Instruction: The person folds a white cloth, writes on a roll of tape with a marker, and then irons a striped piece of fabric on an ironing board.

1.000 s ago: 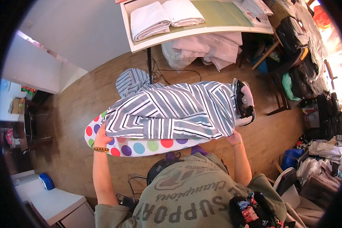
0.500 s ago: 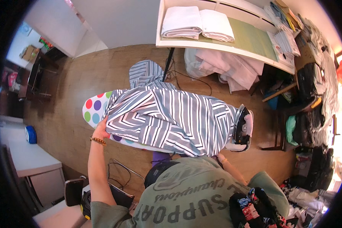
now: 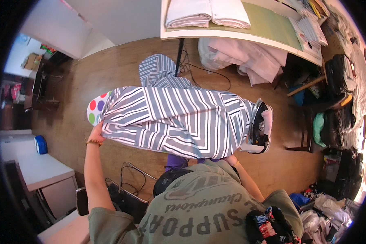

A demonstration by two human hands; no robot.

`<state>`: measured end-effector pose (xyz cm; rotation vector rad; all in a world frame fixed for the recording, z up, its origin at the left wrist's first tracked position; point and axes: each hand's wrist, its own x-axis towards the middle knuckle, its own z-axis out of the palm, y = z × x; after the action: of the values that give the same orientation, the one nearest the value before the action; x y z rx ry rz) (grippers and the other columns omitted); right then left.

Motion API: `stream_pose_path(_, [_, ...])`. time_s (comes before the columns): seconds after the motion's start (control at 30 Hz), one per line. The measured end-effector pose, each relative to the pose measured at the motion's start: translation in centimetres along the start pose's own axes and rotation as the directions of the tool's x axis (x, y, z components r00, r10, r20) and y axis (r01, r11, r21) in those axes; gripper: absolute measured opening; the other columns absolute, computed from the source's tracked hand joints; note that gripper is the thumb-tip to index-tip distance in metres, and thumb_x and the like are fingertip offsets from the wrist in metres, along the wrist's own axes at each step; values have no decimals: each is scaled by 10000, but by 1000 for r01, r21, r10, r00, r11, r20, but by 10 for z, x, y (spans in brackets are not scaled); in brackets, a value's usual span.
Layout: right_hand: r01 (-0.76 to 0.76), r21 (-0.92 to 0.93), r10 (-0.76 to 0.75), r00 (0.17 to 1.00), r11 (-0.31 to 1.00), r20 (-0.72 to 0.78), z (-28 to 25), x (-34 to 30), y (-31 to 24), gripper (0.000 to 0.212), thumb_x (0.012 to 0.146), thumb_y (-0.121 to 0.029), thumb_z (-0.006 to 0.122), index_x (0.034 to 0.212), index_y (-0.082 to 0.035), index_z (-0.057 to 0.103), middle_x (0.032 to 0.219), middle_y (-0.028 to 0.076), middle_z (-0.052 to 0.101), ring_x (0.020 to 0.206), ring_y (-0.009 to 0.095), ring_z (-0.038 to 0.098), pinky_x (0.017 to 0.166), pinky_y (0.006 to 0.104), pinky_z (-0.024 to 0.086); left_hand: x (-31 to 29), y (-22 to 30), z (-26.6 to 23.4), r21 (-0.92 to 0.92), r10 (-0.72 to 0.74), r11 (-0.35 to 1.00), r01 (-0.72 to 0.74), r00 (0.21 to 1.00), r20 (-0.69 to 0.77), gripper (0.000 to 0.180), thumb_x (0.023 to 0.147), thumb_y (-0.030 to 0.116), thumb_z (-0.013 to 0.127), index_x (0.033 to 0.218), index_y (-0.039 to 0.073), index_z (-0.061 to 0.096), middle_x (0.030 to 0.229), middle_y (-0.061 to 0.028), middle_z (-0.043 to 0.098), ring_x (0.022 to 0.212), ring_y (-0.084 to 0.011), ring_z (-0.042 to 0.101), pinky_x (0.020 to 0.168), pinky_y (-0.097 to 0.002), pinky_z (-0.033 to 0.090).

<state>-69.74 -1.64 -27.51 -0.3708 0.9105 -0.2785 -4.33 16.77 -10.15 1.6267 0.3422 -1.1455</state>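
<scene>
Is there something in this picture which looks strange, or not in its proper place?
Yes: part of the striped cloth trails beyond the far edge of the ironing board, apparently onto the wooden floor, where it could get dirty.

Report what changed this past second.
The striped fabric was drawn toward the person, covering more of the polka-dot ironing board; the right grip moved the same way. Unchanged: the left grip holds the fabric's left end; the iron stands at the board's right end.
</scene>
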Motion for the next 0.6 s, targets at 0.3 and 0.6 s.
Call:
stream_pose_path(0.3, [162, -921, 418, 909, -355, -2, 122, -37, -140, 418, 876, -413, 412, 997, -80, 634, 879, 172, 641, 850, 333, 606, 749, 414, 460, -39, -9, 35, -16, -67, 997, 71, 980, 186, 334, 880, 277, 555, 1127, 52, 555, 1015, -77, 643, 859, -204, 635, 777, -362, 524])
stream_pose_path(0.6, [117, -946, 436, 866, 303, 247, 343, 105, -90, 419, 925, -249, 400, 1291, -48, 429, 644, 87, 597, 441, 130, 537, 458, 278, 477, -57, 32, 37, -79, 131, 991, -107, 891, 435, 472, 826, 208, 644, 1207, -12, 476, 1093, -89, 599, 906, -177, 603, 804, -319, 499])
